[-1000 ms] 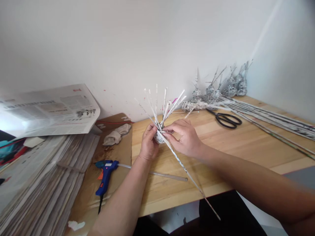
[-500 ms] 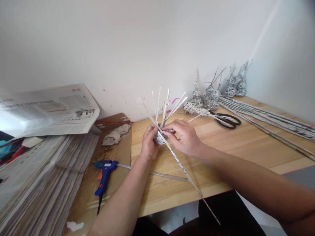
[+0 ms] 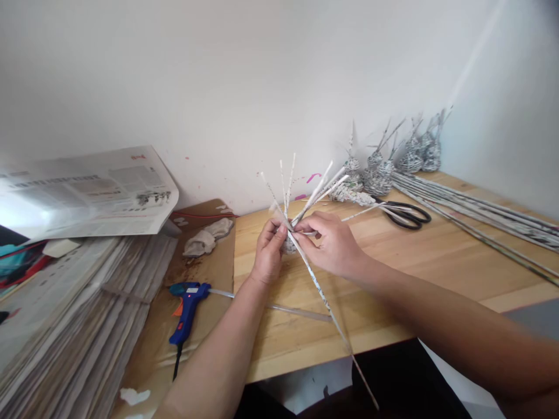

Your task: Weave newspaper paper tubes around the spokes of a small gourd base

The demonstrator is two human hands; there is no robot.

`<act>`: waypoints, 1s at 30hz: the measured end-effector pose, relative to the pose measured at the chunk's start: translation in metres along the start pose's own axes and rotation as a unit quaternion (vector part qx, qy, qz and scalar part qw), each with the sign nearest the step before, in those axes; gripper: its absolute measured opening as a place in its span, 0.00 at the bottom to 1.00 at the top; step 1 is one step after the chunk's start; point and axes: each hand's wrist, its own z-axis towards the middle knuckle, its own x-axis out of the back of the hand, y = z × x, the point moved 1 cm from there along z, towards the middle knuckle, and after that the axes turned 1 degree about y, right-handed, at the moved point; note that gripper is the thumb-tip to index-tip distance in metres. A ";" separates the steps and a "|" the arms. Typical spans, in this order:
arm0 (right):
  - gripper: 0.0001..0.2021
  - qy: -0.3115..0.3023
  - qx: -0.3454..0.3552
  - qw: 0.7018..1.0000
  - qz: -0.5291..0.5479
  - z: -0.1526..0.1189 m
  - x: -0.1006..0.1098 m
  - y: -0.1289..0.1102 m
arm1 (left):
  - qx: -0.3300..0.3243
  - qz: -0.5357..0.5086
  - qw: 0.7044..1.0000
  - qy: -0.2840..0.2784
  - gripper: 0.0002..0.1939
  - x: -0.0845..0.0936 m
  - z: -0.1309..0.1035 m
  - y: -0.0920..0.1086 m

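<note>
A small woven newspaper piece (image 3: 289, 244) with several paper sticks fanning upward sits between my hands over the wooden table. My left hand (image 3: 271, 247) grips its left side, thumb on top near the crossing of the sticks. At its right, my right hand (image 3: 327, 241) pinches a paper stick near the same crossing. One long paper stick (image 3: 321, 291) slants from there down past the table's front edge. My fingers hide much of the woven part.
Left: stacked newspapers (image 3: 100, 302), a blue glue gun (image 3: 187, 314) on cardboard and a glue stick (image 3: 297, 312). Right: black-handled scissors (image 3: 406, 215), woven pieces (image 3: 379, 174) and long paper sticks (image 3: 471, 209). A wall stands behind.
The upright sticks on the woven piece have turned and lean more to the right. The long stick's lower end has shifted slightly left. Both hands keep their hold.
</note>
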 end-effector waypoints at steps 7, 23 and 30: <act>0.03 -0.023 -0.024 0.999 0.035 0.000 0.001 0.003 | -0.028 0.042 0.998 -0.022 0.10 0.005 0.002 -0.005; 0.06 -0.027 0.015 0.999 0.020 -0.001 0.002 0.007 | -0.041 0.114 0.992 -0.021 0.08 -0.002 0.001 0.007; 0.07 -0.036 0.030 0.999 0.017 0.002 0.004 0.009 | -0.038 0.144 0.985 -0.084 0.09 -0.001 -0.002 0.003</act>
